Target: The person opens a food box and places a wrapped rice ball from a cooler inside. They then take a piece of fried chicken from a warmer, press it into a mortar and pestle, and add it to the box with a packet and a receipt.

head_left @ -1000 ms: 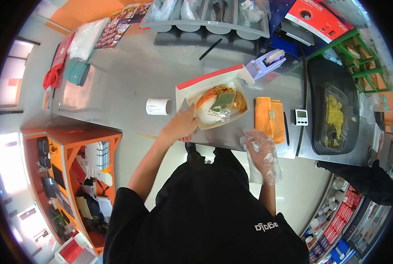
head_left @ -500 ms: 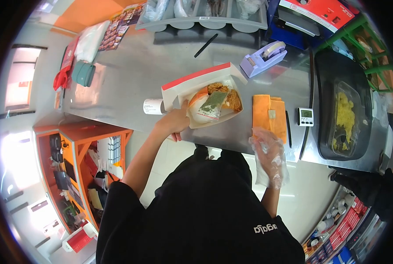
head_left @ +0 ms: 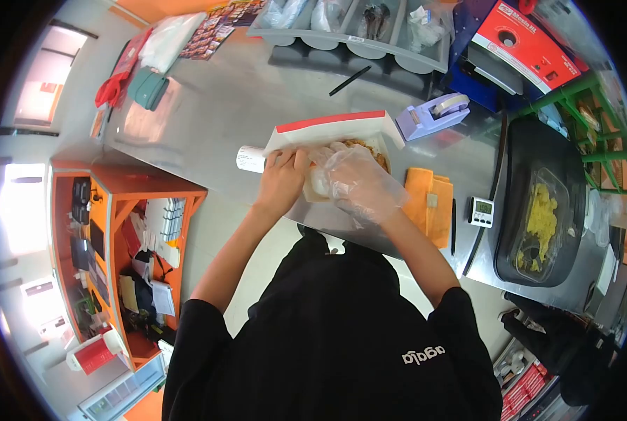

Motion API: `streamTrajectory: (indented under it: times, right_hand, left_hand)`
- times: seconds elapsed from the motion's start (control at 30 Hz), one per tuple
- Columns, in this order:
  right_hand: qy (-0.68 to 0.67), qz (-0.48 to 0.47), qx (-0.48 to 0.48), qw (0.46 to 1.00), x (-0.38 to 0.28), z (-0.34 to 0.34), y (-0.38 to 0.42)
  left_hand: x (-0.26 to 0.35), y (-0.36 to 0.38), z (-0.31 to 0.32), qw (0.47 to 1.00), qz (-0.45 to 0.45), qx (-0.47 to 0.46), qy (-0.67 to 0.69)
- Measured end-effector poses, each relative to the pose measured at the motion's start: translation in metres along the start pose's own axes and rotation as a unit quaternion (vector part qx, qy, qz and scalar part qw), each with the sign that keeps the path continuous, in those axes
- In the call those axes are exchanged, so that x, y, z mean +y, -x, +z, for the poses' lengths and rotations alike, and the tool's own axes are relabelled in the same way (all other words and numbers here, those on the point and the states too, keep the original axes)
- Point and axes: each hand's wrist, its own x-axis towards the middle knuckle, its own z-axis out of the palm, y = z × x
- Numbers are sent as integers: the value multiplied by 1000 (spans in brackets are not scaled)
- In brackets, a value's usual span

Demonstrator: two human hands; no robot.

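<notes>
A paper food box [head_left: 331,123] with a red-edged lid stands open on the steel counter. My bare left hand [head_left: 282,181] is closed on the box's left side, its fingers bent over the edge. Inside a clear plastic glove, my right hand [head_left: 361,181] reaches into the box with its fingers curled down over the food. Whatever those fingers hold is hidden under the hand. Brown fried chicken [head_left: 378,156] shows past the glove, and a white rounded portion [head_left: 320,181] lies between my hands. A printed white label [head_left: 250,159] sticks out left of the box.
Right of the box lie a folded orange cloth [head_left: 429,203] and a small timer [head_left: 481,211]. A lilac tape dispenser [head_left: 433,116] and black pen [head_left: 349,81] sit behind. Farther right, a black tray holds a tub of yellow food [head_left: 542,217]. Grey bins [head_left: 359,48] line the back.
My gloved right hand has moved from beside the orange cloth into the box, covering the green-flecked packet. My left hand has shifted up along the box's left side. The camera view has turned slightly.
</notes>
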Motion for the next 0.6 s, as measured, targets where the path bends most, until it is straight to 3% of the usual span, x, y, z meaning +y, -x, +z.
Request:
streamTrajectory:
  times: [0.13,0.2,0.23,0.4,0.5,0.6]
  right_hand:
    - [40,-26,-37,998,3,-1,0]
    - [82,-20,-100,991,1,-13,2]
    - [81,-20,-100,991,3,-11,3]
    - [43,-49,33,997,12,-2,10]
    - [49,-16,-9,999,8,-1,8]
    - [75,-47,20,996,10,-4,11]
  left_hand:
    - [-4,-3,-3,998,8,-58,6]
    - [1,-13,-3,986,-44,-159,35]
    - [2,-14,0,985,-44,-161,35]
    - [6,-9,10,984,-70,-144,75]
    - [8,-8,12,982,-83,-152,76]
    - [7,-8,11,979,-77,-175,69]
